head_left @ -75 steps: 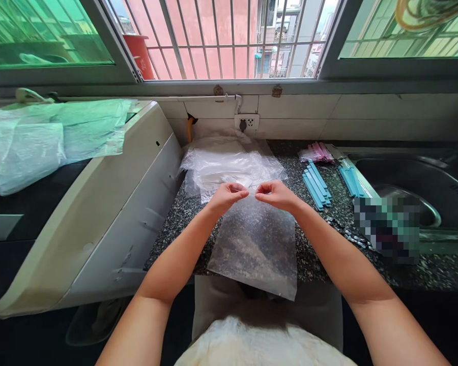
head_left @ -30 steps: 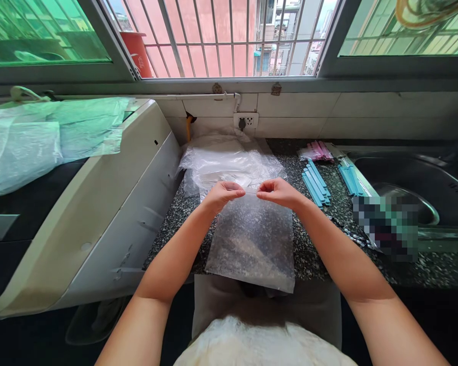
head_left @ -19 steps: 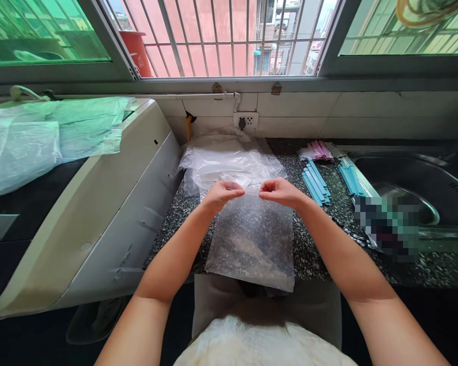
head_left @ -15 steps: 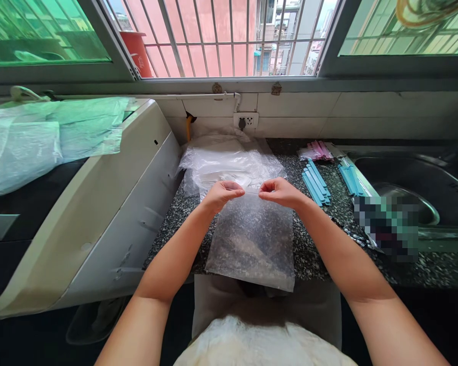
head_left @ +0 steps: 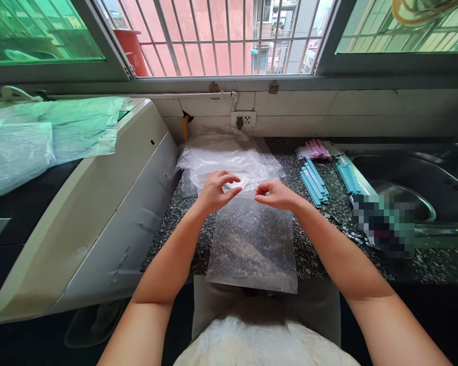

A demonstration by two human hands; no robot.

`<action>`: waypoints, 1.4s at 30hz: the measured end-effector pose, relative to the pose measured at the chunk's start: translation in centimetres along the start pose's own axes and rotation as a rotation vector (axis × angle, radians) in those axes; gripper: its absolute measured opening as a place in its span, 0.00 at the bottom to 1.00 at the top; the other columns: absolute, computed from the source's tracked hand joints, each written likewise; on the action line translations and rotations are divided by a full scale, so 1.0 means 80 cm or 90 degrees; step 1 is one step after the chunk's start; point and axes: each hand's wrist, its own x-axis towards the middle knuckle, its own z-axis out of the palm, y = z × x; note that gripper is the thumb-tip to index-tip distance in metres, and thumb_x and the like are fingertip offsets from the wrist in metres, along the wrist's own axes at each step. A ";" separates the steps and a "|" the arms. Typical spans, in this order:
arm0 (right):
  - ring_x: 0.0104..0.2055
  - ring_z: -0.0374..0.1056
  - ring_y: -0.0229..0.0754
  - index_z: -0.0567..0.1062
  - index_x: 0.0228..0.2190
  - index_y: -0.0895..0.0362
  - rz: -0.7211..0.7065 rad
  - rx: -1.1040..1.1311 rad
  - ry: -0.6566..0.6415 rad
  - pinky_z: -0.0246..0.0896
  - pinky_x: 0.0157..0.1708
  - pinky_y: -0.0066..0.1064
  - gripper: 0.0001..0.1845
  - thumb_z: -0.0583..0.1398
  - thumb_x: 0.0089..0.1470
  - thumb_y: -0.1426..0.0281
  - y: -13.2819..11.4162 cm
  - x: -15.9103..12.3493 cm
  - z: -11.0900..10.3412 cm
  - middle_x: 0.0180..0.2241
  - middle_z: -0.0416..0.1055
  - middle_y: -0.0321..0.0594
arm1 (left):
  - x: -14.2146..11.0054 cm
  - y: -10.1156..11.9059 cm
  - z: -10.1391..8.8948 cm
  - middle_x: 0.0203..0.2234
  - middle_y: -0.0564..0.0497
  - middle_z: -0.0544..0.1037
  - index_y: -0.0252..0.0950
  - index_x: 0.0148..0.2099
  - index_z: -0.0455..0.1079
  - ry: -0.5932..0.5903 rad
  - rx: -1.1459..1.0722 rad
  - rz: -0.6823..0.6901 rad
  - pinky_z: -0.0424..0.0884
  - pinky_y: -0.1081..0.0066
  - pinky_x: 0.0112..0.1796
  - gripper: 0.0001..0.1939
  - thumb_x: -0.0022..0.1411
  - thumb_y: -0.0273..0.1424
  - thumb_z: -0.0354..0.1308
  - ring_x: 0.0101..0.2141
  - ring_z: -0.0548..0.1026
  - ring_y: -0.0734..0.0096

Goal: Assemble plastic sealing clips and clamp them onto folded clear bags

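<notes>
Clear flat plastic bag (head_left: 254, 244) overhanging speckled black stone desk (head_left: 309, 254). Right hand (head_left: 277, 195) seemingly pinching the bag's far edge; left hand (head_left: 216, 192) near, thumb and fingers parted. Step looks like working that edge; next calls for light fingertips. Behind: rumpled translucent plastic pile (head_left: 221, 152).

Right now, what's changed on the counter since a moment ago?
Your left hand has opened its pinch and let go of the clear bag's top edge. Your right hand stays pinched at that edge; the blue strips and plastic pile lie as before.
</notes>
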 end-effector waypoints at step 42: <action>0.24 0.59 0.33 0.71 0.21 0.59 -0.031 -0.088 0.016 0.48 0.27 0.26 0.07 0.56 0.46 0.71 -0.004 0.000 0.014 0.20 0.67 0.34 | -0.004 -0.003 0.016 0.28 0.49 0.72 0.35 0.27 0.69 -0.209 0.111 0.055 0.63 0.66 0.39 0.06 0.57 0.28 0.56 0.34 0.66 0.67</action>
